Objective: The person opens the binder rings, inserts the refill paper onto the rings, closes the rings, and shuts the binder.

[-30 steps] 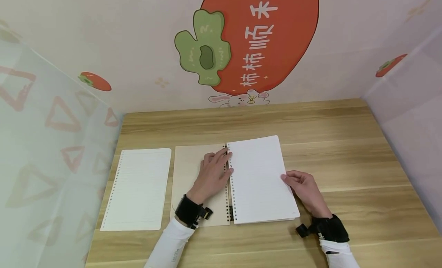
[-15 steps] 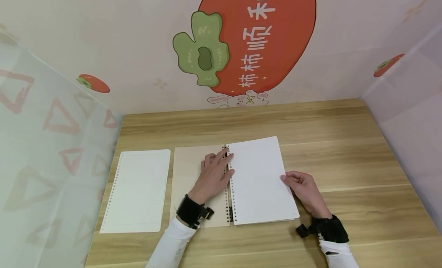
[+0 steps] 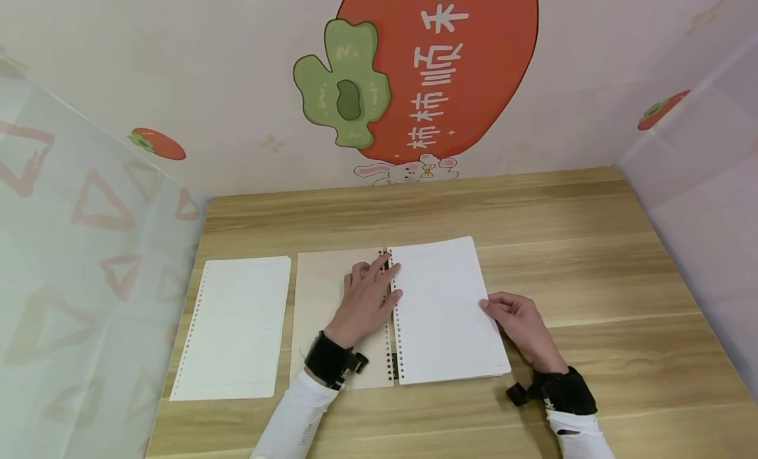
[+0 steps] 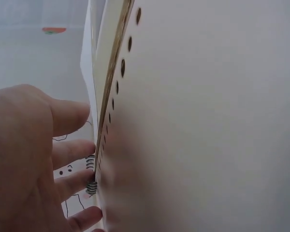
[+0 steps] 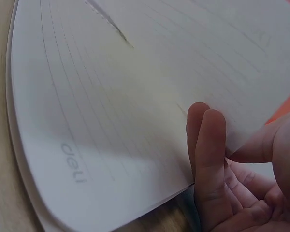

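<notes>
A binder notebook lies spread on the table, its tan cover (image 3: 314, 301) on the left and white lined, hole-punched paper (image 3: 444, 321) on the right. My left hand (image 3: 361, 308) rests across the cover, fingertips at the spine and the paper's punched edge. In the left wrist view, dark binding rings (image 4: 90, 186) show beside those fingers. My right hand (image 3: 524, 327) pinches the paper's right edge between thumb and fingers. The right wrist view shows the paper bending at this grip, with "deli" printed near a corner.
Left of the notebook lies a separate stack of punched, lined paper (image 3: 233, 327). The wooden table (image 3: 622, 281) meets a printed back wall (image 3: 237, 84) and pale side walls. Both wrists wear black straps with small cameras.
</notes>
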A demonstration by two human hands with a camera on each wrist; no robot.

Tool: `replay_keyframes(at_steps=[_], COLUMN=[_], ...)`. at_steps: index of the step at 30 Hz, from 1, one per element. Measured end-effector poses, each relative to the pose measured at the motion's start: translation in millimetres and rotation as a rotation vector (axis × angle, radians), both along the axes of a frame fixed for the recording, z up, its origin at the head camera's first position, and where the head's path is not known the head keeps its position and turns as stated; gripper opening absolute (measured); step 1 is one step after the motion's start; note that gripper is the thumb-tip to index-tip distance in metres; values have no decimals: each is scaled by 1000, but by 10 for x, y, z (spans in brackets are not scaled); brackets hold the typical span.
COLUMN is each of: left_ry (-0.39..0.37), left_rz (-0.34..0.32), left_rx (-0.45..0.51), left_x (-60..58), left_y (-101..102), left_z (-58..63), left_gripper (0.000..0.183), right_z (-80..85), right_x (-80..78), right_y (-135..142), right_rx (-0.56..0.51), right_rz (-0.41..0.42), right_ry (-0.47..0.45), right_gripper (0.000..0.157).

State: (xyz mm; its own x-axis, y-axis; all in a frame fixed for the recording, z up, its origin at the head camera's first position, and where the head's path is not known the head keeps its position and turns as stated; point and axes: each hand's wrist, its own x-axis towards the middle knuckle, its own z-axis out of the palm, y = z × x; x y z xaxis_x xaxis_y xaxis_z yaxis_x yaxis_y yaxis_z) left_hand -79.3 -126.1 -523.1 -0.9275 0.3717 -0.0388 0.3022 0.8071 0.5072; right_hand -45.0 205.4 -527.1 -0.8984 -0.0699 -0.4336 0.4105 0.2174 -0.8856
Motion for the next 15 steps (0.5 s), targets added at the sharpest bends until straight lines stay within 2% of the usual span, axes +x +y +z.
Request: replay_keyframes(at_steps=[8,15], left_ry=[14,40], left_rz=[-7,1], left_rx=[-59,-92], left_x=[17,27], left_y=[37,56], left_z=[67,76], left_gripper=[52,51], right_z=[21,58], right_x=[40,133], right_y=[77,168], right_rx=[-146,-158], right_rz=[33,95], right_ry=[-83,-113], right_gripper=[43,40])
